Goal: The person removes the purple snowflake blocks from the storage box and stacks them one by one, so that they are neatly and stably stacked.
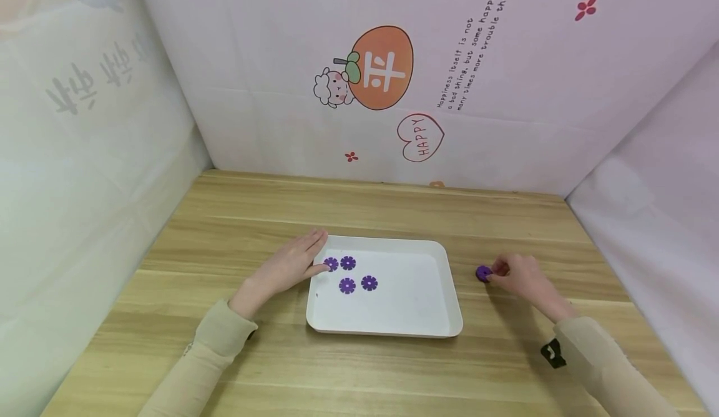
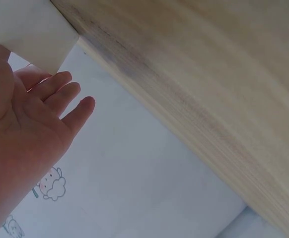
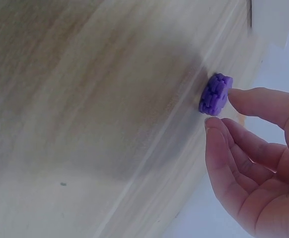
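My left hand rests at the far left corner of a white tray, thumb over the rim near the purple snowflake discs lying flat inside. In the left wrist view the left hand touches the tray corner, its other fingers loosely extended outside. To the right of the tray, my right hand pinches at a small stack of purple snowflake discs on the table. The right wrist view shows the thumb of the right hand against the stack, with the index fingertip by its edge.
The wooden table runs back to a wall covered in white printed cloth. More white cloth hangs at both sides. A dark object shows beside the right sleeve cuff.
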`<state>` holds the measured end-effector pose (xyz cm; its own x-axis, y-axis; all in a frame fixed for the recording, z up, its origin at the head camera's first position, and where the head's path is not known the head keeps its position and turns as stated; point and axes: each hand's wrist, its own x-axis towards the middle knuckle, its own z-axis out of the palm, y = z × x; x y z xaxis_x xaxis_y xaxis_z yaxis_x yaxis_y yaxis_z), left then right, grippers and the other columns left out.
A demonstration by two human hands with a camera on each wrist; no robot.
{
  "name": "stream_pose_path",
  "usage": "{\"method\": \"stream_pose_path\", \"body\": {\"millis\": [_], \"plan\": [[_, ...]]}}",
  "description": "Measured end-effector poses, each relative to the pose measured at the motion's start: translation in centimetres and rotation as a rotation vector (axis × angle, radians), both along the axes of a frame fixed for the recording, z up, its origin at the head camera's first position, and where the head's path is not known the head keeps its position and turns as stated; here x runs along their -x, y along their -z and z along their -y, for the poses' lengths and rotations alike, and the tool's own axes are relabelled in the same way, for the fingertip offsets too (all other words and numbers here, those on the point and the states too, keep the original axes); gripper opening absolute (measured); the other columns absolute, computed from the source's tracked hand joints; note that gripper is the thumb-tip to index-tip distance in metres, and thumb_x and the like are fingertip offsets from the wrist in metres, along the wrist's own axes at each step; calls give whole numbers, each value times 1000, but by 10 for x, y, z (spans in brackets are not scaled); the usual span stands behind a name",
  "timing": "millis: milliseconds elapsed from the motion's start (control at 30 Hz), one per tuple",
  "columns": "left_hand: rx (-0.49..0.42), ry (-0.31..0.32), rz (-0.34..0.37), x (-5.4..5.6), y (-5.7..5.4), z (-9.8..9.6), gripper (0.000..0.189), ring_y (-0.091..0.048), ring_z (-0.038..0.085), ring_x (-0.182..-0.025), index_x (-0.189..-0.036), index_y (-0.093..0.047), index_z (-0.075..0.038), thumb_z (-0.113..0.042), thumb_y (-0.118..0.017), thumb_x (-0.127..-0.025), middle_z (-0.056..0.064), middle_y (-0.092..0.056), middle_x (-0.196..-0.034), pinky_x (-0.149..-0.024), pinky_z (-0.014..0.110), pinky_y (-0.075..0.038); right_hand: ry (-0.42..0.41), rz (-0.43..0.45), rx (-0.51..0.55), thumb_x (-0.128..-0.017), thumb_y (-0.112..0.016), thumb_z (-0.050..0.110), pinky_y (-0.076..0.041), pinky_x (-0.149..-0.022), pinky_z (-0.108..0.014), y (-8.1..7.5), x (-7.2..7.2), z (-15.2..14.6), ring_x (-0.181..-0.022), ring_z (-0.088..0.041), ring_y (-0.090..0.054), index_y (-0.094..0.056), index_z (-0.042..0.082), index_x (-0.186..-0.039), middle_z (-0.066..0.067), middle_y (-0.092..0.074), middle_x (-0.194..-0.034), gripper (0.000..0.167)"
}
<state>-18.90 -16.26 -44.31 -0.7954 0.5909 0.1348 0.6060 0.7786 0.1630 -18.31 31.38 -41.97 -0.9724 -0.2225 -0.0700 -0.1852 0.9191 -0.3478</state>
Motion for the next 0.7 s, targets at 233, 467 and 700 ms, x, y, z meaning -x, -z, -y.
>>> {"method": "stream_pose_path", "body": {"millis": [233, 467, 700], "plan": [[1, 4, -13, 1, 1, 1, 72, -40, 39, -144, -147, -38, 7, -43, -56, -99, 25, -39, -154, -118, 53, -37, 4, -22, -9, -87, -72, 16, -59, -62, -37, -9, 1, 2, -74, -25, -67, -69, -3, -88, -15, -72, -82, 19], [6, 1, -8, 1, 1, 0, 73, -40, 38, -144, -148, -38, 7, -44, -56, -99, 24, -39, -155, -119, 52, -37, -32, -93, -16, -87, -73, 16, -60, -67, -44, -17, 4, 11, -75, -29, -70, -69, -5, -90, -16, -72, -82, 21], [6, -1, 6, 0, -2, 1, 73, -39, 39, -145, -148, -38, 6, -44, -56, -99, 24, -38, -155, -119, 53, -36, -61, -97, -28, -88, -71, 13, -59, -63, -40, -25, 6, 26, -74, -26, -68, -68, -3, -90, -15, -72, -82, 16]]}}
